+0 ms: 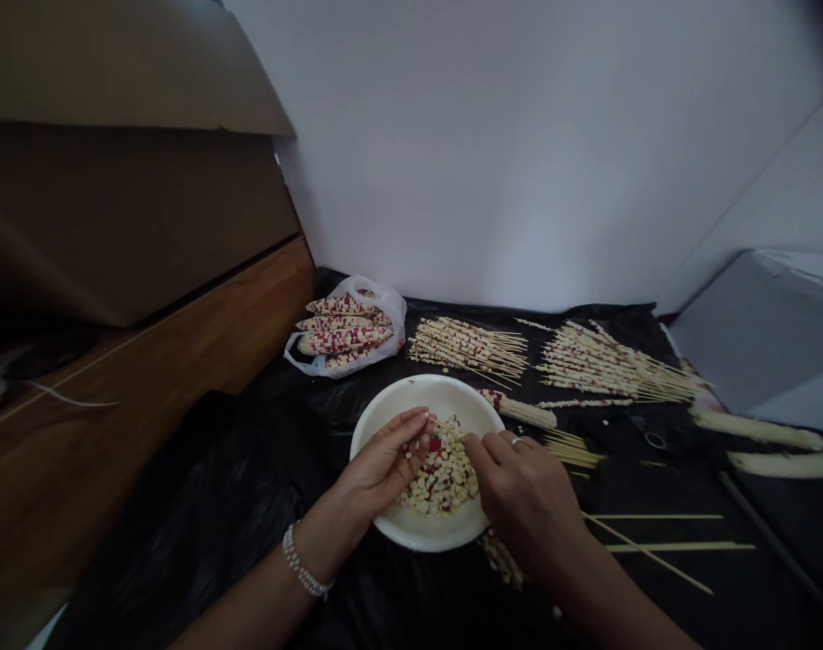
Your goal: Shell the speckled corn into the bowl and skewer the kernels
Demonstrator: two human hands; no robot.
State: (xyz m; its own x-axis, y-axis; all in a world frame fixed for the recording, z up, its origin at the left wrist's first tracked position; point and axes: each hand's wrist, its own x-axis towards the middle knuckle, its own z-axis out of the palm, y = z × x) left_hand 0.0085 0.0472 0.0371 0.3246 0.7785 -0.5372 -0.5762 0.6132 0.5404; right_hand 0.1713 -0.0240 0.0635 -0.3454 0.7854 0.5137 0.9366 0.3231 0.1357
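A white bowl [391, 533] of loose cream and dark red corn kernels [445, 483] sits in front of me. Over its left side, my left hand [391, 451] pinches a pale corn kernel at its fingertips, with more kernels against its fingers. My right hand [516, 483], wearing a ring, is closed around a thin wooden skewer [648, 555] at the bowl's right rim. The skewer's tip reaches toward the left fingertips, while its long end sticks out behind the right hand. Whether the tip touches the kernel is too small to tell.
Speckled corn cobs [344, 338] lie in a plastic bag [394, 307]. Beyond the bowl are two piles of kernel-threaded skewers [466, 348], [594, 366]. A partly stripped cob [526, 413], bare skewers [570, 449] and stripped cobs [756, 429] lie rightward on black plastic [357, 596].
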